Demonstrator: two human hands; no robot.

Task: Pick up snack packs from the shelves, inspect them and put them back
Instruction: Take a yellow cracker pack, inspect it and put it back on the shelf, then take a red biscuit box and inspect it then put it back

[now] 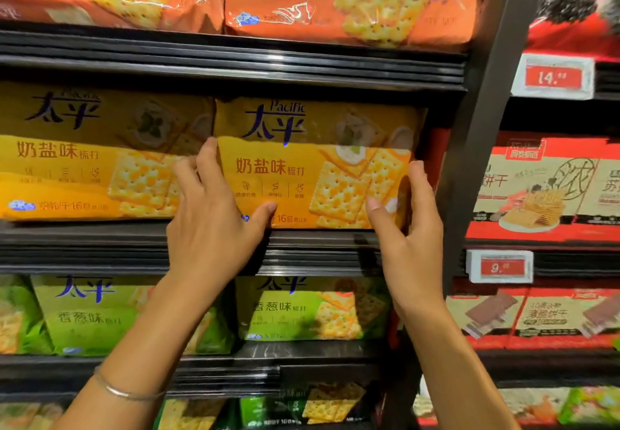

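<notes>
A yellow cracker pack [315,161] with blue lettering stands upright on the middle shelf [100,238], at the right end of its row. My left hand [211,225] grips its left edge, fingers behind the edge and thumb on the front near the bottom. My right hand [407,225] clasps its right edge, thumb on the front and fingers around the side. The pack's bottom edge is level with the shelf lip; whether it rests on the shelf I cannot tell.
An identical yellow pack [87,154] sits to the left. Orange cracker packs [349,0] fill the shelf above, green ones [302,309] the shelf below. A dark upright post [483,148] borders the bay on the right, with red boxes [543,188] and price tags [553,77] beyond.
</notes>
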